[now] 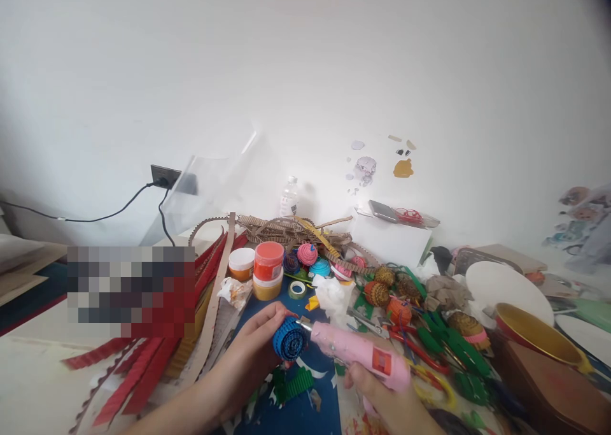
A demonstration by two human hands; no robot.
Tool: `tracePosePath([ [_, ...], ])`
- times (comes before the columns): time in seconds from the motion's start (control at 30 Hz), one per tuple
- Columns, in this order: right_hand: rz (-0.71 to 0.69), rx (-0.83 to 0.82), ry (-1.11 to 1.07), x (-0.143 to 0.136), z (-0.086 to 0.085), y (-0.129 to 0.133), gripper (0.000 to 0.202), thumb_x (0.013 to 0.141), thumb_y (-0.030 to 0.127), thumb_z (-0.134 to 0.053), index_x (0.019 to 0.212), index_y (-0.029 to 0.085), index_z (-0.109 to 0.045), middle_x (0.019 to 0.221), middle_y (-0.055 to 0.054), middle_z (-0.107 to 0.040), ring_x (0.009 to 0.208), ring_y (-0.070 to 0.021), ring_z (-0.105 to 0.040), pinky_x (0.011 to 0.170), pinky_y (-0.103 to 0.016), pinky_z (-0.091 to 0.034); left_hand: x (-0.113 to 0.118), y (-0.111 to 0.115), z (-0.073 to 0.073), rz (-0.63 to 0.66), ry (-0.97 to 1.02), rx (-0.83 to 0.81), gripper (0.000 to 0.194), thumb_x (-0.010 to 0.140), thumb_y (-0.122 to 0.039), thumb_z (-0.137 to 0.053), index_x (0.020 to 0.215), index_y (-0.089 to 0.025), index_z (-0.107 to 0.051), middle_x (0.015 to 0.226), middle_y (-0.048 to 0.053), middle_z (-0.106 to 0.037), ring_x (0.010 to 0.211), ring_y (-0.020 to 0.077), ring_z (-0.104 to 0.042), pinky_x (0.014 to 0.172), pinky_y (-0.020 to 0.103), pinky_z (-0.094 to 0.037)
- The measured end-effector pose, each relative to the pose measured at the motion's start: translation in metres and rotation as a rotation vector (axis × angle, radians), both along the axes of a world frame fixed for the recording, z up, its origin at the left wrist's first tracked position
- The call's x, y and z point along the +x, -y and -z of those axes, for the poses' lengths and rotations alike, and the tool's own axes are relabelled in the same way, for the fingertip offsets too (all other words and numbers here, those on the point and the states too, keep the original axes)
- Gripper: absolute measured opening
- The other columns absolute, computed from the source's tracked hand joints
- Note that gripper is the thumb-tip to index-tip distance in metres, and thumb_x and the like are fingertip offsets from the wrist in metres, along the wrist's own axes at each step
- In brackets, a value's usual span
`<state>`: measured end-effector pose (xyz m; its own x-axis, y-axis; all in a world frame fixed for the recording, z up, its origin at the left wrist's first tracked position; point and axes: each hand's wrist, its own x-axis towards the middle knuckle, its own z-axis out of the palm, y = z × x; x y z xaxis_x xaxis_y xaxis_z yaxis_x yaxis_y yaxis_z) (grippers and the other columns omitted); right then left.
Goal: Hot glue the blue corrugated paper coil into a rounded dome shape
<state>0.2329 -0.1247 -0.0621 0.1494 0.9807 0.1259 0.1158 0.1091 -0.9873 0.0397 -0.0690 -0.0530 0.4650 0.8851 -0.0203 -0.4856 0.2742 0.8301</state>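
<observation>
I see a ribbed blue coil (289,341) in my left hand (255,336), a slanted pink glue gun (350,347) in my right hand (382,393).

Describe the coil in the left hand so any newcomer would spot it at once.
Below the white wall lies a cluttered blue surface. Over its near part, the left hand holds the dark blue coil close to a pink glue gun's tip. Darker than the light-blue coil farther back, it is the only coil held.

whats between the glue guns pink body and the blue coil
In the head view, the metal nozzle lies there, running from the pink body towards the upper right edge of the blue coil; whether its tip touches is unclear.
</observation>
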Motion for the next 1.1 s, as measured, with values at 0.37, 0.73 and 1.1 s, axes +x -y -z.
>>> tracePosePath([
  [0.37,0.039,-0.016,-0.057,0.0002,-0.0056,0.0005,0.038,0.052,0.05,-0.076,0.079,0.023,-0.072,0.048,0.0,-0.057,0.04,-0.0144,-0.049,0.036,-0.024,-0.038,0.0018,-0.0003,-0.0019,0.018,0.026,-0.012,0.03,0.071,-0.044,-0.066,0.07,-0.018,-0.052,0.061,-0.001,-0.052,0.054,0.0102,-0.047,0.048,0.022,-0.037],
  [0.73,-0.008,-0.087,-0.003,0.0019,-0.0006,-0.0021,0.045,0.058,0.063,-0.067,0.068,0.019,-0.068,0.052,0.0,-0.059,0.029,-0.0065,-0.036,0.028,-0.02,-0.028,-0.0008,-0.0026,0.0014,-0.036,0.032,0.025,0.025,0.071,-0.038,-0.069,0.073,-0.018,-0.053,0.067,-0.003,-0.054,0.06,0.009,-0.049,0.056,0.02,-0.038],
  [1.1,0.082,-0.059,-0.056,-0.0054,-0.0013,-0.0046,0.048,0.053,0.064,-0.07,0.063,0.018,-0.063,0.051,-0.002,-0.059,0.035,-0.0125,-0.047,0.03,-0.023,-0.038,-0.0032,-0.0056,-0.0027,-0.143,-0.138,0.239,0.018,0.07,-0.026,-0.071,0.083,-0.021,-0.06,0.084,0.0,-0.062,0.075,0.0153,-0.057,0.064,0.024,-0.042],
])
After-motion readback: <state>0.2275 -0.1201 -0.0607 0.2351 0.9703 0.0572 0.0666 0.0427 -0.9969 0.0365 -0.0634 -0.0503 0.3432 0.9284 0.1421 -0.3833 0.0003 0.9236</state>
